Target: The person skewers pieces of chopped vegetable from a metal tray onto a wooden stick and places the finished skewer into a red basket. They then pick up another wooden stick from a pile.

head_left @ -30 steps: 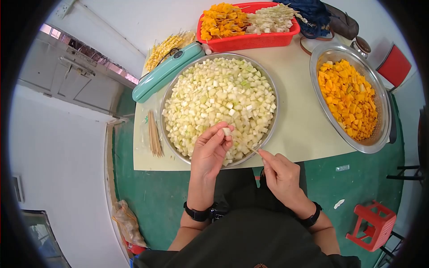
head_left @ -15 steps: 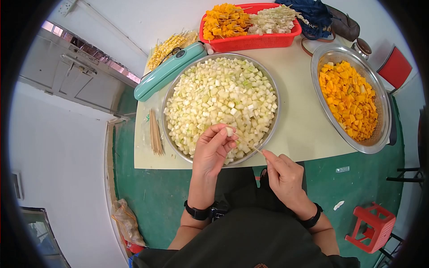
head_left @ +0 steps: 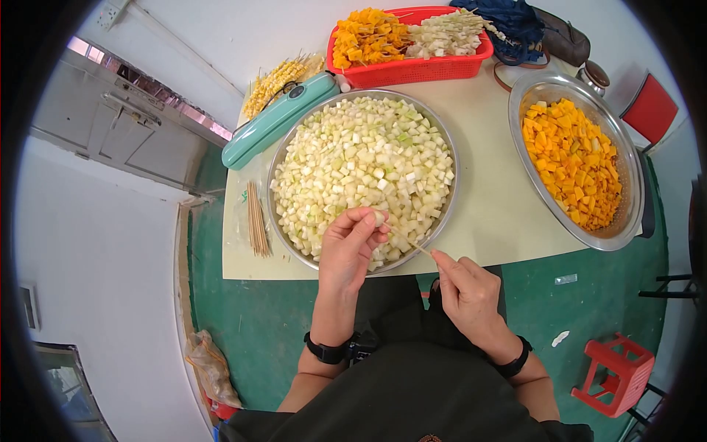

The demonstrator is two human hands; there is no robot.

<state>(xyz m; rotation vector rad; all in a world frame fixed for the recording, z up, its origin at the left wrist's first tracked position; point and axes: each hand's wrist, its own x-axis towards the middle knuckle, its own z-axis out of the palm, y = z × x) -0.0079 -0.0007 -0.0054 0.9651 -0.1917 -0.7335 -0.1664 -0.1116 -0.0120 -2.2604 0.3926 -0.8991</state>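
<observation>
Left hand (head_left: 347, 254): over the near rim of the big bowl, its grip pinching a pale cube (head_left: 378, 217) between thumb and fingertips.
Right hand (head_left: 469, 291): just off the near edge of the desk, its grip pressed together on the lower end of a skewer (head_left: 409, 242); the skewer's tip meets the pale cube.
Big bowl (head_left: 269, 184): steel, heaped with pale diced pieces, in the middle of the desk.
Desk (head_left: 493, 199): small, with a plain cream top; bare between the two bowls.
Second bowl (head_left: 633, 214): steel, on the right, holding orange cubes and reaching past the desk's right edge.
Red basket (head_left: 412, 70): at the far edge, filled with threaded orange and pale skewers.
Teal case (head_left: 276, 121): lies slantwise just beside the big bowl's far left rim.
Spare sticks (head_left: 256, 219): a bundle along the desk's left edge.
Corn skewers (head_left: 280, 74): at the far left corner.
Floor (head_left: 243, 331): painted green; a red stool (head_left: 615, 372) stands at the right and a crumpled plastic bag (head_left: 210, 368) lies at the lower left.
Wall (head_left: 96, 243): white, to the left.
</observation>
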